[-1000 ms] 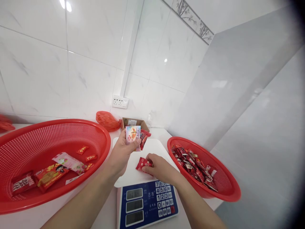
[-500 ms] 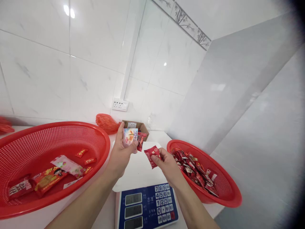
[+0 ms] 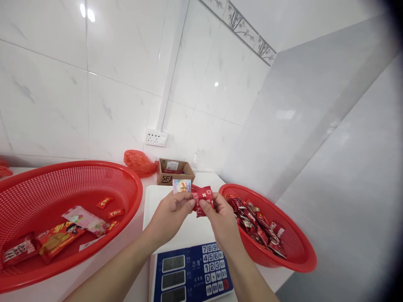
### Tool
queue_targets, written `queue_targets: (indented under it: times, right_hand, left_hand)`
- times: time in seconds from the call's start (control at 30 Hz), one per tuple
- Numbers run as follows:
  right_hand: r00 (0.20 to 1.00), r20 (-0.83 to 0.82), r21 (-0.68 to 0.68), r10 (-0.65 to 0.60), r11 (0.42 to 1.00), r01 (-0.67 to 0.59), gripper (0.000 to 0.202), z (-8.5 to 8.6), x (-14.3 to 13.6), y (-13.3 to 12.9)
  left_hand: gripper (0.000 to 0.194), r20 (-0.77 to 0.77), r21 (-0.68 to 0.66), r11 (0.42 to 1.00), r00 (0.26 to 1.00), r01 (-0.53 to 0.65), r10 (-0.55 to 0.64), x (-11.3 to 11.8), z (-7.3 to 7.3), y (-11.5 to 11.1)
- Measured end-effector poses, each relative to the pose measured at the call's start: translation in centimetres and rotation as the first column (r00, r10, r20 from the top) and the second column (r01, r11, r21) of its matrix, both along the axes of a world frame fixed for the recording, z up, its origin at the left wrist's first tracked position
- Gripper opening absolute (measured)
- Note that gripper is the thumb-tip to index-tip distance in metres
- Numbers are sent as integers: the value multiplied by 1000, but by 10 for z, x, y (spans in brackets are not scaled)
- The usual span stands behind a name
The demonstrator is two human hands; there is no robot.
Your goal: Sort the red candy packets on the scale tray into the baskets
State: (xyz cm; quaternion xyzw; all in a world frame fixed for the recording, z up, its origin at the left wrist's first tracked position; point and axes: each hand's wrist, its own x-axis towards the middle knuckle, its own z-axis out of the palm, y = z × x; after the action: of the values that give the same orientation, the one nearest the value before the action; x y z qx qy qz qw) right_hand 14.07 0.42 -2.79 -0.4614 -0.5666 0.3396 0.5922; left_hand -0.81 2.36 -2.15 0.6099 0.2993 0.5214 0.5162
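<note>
Above the white pan (image 3: 157, 209) of a digital scale, my two hands meet. My left hand (image 3: 171, 214) is closed on a light blue packet (image 3: 181, 186), with a red packet partly hidden behind the fingers. My right hand (image 3: 222, 214) pinches a red packet (image 3: 203, 199) with small flower shapes, and my left fingertips touch its left edge. The scale's blue keypad panel (image 3: 195, 272) lies below the hands.
A large red basket (image 3: 126, 172) at the left holds several snack packets. Another red basket (image 3: 302, 256) at the right has a pile of red packets. Behind the scale are a cardboard box (image 3: 165, 178) and an orange-red plastic bag (image 3: 138, 162).
My left hand has moved right and down with its packets, bringing them against the red packet in my right hand. The cardboard box shows more fully.
</note>
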Motion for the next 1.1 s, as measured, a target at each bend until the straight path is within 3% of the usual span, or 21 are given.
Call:
queue_targets:
  times: [0.17,0.3,0.4,0.5,0.6,0.67,0.77,0.83,0.9,0.97,1.1]
  right_hand:
    - [998,59,-5,34,999,-33,33,3,-5,-9]
    - [984,176,21,25,999,-29,37,3,-7,-14]
    - [941,322,131,-108,989,68,30,3,-6,-15]
    - [901,353,261,-253,951,165,23,4,-5,-17]
    - [853,336,428,-400,871,240,12,3,-3,-17]
    - [804,323,568,-499,782,257,5,1,-3,-16]
    - [708,382,742,-594,654,147,15,-2,-6,-16]
    - [659,443,778,-608,626,53,24,-4,-10,-19]
    - [663,495,744,-561,668,10,24,-4,-13,-23]
    - [719,501,680,-482,733,17,20,-5,-14,-26]
    - [899,286,408,-330,891,197,17,-2,-10,-29]
  left_hand:
    - [28,49,0,1000,999,21,-21,-2,2,1]
    - [28,134,-1,999,990,50,-49,-5,3,2]
    - [26,132,-16,998,989,66,-64,-6,4,4]
    - [27,92,-31,998,995,50,-47,-7,5,4]
    - [32,69,-26,999,997,25,-23,-7,6,2]
    - [35,39,-11,1000,999,26,-26,-7,6,0]
    - [36,4,-10,997,997,73,-73,-6,4,-2]
    - [36,30,-43,994,995,96,-95,-4,3,-2]
    - [34,73,-81,992,993,101,-95,-4,2,0]
    - [32,103,-99,991,991,95,-84,-6,2,2]
    - [30,122,-83,984,981,160,-150,-12,6,-1]
